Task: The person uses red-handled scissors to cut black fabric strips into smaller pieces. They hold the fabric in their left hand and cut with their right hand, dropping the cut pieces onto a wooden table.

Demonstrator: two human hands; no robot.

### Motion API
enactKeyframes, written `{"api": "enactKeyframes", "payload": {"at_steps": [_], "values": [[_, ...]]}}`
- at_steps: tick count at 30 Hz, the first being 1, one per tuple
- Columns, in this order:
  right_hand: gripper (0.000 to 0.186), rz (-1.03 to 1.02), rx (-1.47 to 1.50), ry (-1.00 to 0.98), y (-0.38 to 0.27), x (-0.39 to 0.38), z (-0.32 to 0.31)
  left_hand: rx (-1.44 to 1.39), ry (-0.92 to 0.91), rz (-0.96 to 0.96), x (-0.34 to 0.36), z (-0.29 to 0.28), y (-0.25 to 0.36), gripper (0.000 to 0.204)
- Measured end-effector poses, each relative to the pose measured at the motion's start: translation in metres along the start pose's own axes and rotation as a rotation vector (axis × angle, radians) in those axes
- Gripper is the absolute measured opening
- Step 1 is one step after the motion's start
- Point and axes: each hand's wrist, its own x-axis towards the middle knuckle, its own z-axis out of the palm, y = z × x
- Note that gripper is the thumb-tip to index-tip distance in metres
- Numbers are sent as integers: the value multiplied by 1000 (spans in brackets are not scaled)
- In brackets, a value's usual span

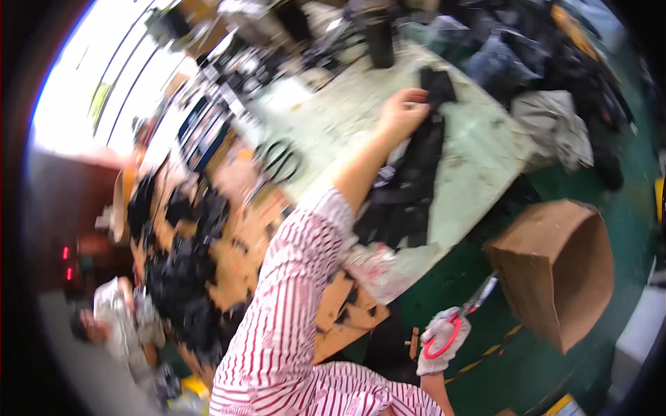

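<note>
My left hand (404, 115), bare, stretches out over the pale green tabletop (479, 152). Its curled fingers are closed at the edge of a black piece of cloth (409, 187), which lies in a long strip toward me. Motion blur softens the fingertips. In my right hand (444, 341), which wears a whitish work glove, is a pair of scissors with red handles (455, 333). I hold them low beside the table, their metal blades pointing up toward a cardboard box.
An open cardboard box (531, 260) stands on the green floor at the right. Black-handled scissors (279, 161) lie on the table's left side. Black scraps (184, 277) heap beyond an orange-brown board (239, 236). Grey cloth (555, 125) hangs far right. A person (118, 319) is at lower left.
</note>
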Motion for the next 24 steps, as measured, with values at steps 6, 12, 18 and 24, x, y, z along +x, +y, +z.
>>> {"api": "enactKeyframes", "payload": {"at_steps": [6,12,18,24], "values": [[36,-170,-165,-395,-5,-2,2,84,-185,145,-100,-40,37,21],[36,-111,-320,-435,-8,-61,55,168,-101,78,-222,-193,41,22],[42,60,-267,-636,23,-118,72,209,227,-180,-379,-337,39,23],[44,217,-314,-784,81,-166,75,312,575,-230,-548,-391,88,25]]}}
